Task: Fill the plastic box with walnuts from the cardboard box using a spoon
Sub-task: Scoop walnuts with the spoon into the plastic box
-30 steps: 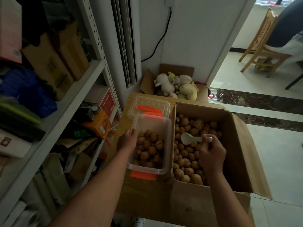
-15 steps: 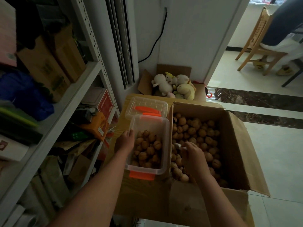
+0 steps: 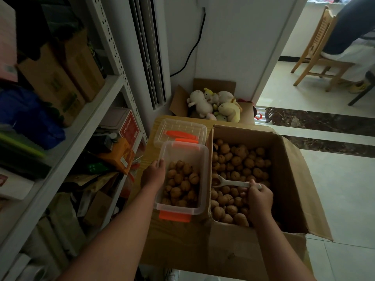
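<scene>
1. The brown walnuts [image 3: 239, 161] heaped in the open brown cardboard box [image 3: 288, 179] look light, hard-shelled and round. I judge they would roll off a shallow scoop rather than break, so a load should ride level.
2. The white plastic spoon [image 3: 233, 182] seems light and slightly bendy, with a small bowl. It is best held far back on the handle, leaving the bowl free.
3. The right hand [image 3: 260, 199] has its grip closed round the handle's end, knuckles up, above the near walnuts. The spoon lies almost level and points left. Its bowl appears to carry one walnut, just beside the wall between the two boxes.
4. The clear plastic box with orange clips [image 3: 183, 152] stands on a pale wood-grain worktop [image 3: 156, 126], against the cardboard box's left wall. Walnuts fill its near part and the far end is bare. It is thin-walled, so it probably slides if bumped.
5. The left hand [image 3: 153, 175] steadies it, with its grip on the left rim and fingers curled over the edge.
</scene>
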Available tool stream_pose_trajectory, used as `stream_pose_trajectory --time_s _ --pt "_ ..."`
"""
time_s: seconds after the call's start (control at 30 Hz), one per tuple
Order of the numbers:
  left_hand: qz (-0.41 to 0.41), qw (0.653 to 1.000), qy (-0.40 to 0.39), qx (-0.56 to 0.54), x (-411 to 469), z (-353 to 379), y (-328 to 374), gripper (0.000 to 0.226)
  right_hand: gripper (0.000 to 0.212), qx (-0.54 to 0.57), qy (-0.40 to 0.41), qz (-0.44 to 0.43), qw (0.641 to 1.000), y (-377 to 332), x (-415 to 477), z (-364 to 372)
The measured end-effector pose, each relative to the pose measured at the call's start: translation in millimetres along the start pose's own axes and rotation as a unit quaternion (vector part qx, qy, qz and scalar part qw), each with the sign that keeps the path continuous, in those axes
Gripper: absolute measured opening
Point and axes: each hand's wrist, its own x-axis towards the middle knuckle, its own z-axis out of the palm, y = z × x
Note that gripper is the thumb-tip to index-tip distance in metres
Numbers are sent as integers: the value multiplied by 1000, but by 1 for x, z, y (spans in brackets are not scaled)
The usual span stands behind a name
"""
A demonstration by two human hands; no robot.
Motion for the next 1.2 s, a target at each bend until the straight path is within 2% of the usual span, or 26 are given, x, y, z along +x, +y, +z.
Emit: stream_pose_trajectory --time_s 0.33,0.53,0.63,0.73,0.83,0.9,1.0,1.1,1.2 --pt "3 1000 3 5 -1 -1 1 53 16 100 9 6 995 -10 -2 -10" --pt "4 1000 3 7 -2 0 2 53 20 144 20 -90 985 -51 -9 -18" --pt "5 1000 3 9 -2 -1 2 53 21 134 -17 -173 976 -69 -18 -13" --pt "5 1000 1 6 -2 -1 1 54 20 104 -87 -233 963 -76 -29 0" --pt "4 1000 0 0 -2 -1 2 54 15 38 -174 -310 934 -73 -36 14" --pt "3 1000 -1 -1 -3 -2 3 53 20 9 -194 -335 922 -68 -37 19" --pt "2 1000 1 -4 -3 -2 3 52 12 19 -180 -356 917 -65 -35 17" --pt "0 1000 2 -10 -4 -2 2 52 18 43 -93 -350 931 -61 -24 4" --pt "1 1000 3 -7 -5 -2 4 52 21 11 -15 -348 937 -61 -10 -15"
